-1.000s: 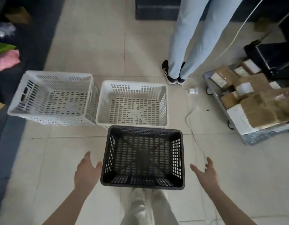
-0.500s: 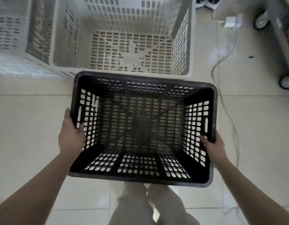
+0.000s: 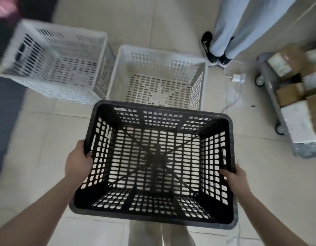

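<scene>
Gripping black crate [image 3: 153,162] side rims, left hand [image 3: 78,161], right hand [image 3: 234,180].

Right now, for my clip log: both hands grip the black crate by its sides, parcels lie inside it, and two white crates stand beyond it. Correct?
No: the head view shows the black crate empty, its mesh bottom bare. The left hand and right hand do grip its sides, with the left white crate and right white crate beyond it.

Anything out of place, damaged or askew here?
A white charger and its cable lie loose on the floor right of the right-hand white crate, near someone's shoes: a possible trip hazard. Nothing looks damaged.
</scene>
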A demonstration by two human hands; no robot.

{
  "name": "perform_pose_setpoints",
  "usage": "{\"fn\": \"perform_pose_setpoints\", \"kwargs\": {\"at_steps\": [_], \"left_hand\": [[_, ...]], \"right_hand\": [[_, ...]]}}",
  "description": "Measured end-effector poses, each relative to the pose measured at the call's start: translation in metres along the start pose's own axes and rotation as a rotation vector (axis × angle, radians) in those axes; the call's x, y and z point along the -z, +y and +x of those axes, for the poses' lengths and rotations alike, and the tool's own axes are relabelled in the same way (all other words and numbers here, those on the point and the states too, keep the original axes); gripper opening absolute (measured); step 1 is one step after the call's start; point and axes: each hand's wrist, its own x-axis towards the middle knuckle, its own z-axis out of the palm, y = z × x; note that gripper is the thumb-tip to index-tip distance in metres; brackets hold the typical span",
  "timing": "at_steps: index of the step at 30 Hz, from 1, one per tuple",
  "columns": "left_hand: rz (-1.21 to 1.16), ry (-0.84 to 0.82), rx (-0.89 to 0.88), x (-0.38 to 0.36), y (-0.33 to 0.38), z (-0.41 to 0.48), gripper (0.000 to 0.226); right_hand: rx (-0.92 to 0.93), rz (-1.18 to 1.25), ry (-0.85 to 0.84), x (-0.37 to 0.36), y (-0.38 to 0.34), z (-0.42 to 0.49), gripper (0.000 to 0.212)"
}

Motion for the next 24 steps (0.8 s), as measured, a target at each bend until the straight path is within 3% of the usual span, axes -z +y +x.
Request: {"fn": "perform_pose_setpoints", "kwargs": {"at_steps": [5, 14, 19, 24], "left_hand": [[-0.036, 0.062, -0.004, 0.148, 0.033, -0.056, 0.038], [-0.19, 0.342, -0.082, 0.383, 0.087, -0.145, 0.044], [-0.282, 0.53, -0.06, 0.471, 0.072, -0.221, 0.048], [-0.363, 0.716, 0.117, 0.52, 0.004, -0.32, 0.038]], "right_hand": [[0.111, -0.011, -0.053, 0.037, -0.101, -0.104, 0.029], [0.413, -0.026, -0.066, 0.085, -0.299, -0.26, 0.027], [0.595, -0.039, -0.077, 0.097, -0.372, -0.343, 0.028], [0.767, -0.082, -0.316, 0.067, -0.41, -0.425, 0.027]]}}
